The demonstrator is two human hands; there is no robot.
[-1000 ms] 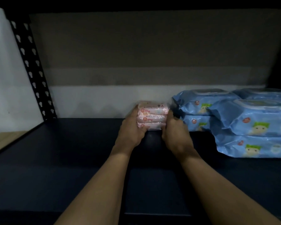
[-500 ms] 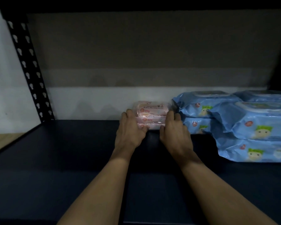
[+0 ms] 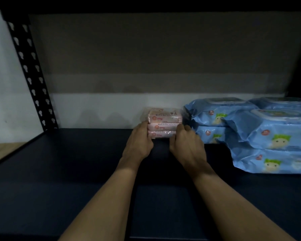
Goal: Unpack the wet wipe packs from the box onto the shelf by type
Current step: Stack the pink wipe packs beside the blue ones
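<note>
A small stack of three pink wet wipe packs (image 3: 161,123) stands on the dark shelf board (image 3: 68,167) near the back wall. My left hand (image 3: 139,141) presses against the stack's left side and my right hand (image 3: 185,143) against its right side, so both hold it between them. Right of the pink stack lie blue wet wipe packs (image 3: 274,129), stacked two high in two rows. The box is not in view.
A black perforated shelf upright (image 3: 33,79) rises at the left, with a white wall and a strip of wooden floor beyond it. The upper shelf casts shadow over the top of the bay. Bare dark shelf board stretches left of the pink stack.
Both hands have pushed the pink stack a little further back toward the wall beside the blue packs. The hands stay on its two sides.
</note>
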